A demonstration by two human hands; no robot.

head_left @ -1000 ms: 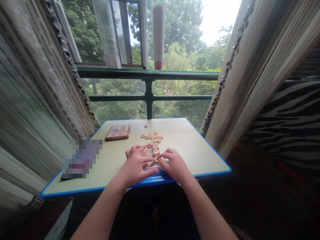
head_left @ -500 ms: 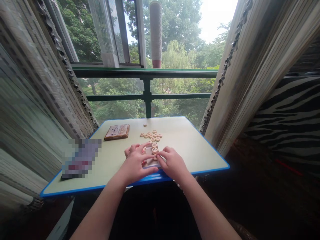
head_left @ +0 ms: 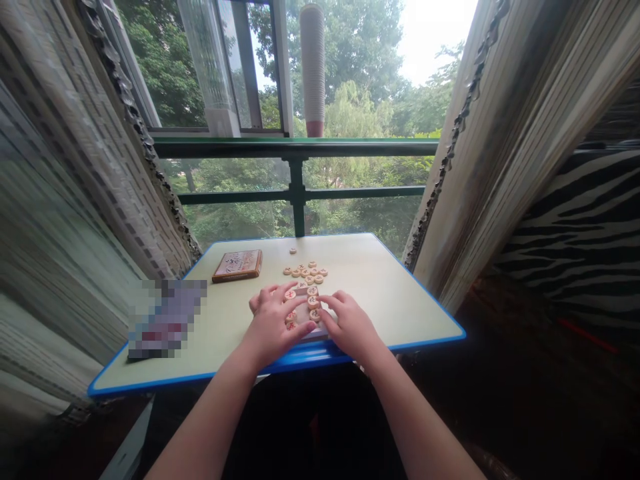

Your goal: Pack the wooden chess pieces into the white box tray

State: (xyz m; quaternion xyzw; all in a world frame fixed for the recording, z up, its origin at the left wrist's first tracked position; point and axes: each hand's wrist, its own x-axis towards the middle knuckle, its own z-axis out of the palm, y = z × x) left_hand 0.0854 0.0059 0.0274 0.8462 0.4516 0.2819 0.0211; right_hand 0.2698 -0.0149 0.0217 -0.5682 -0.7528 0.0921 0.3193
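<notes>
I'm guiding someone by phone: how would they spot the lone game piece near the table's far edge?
Find the pale, blue-rimmed table. Near its far edge, by the green railing post, lies a small round disc. It sits alone, apart from the clustered discs nearer the camera.

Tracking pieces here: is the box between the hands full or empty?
The box is partly filled: round pieces line both sides; its middle shows bare.
</notes>
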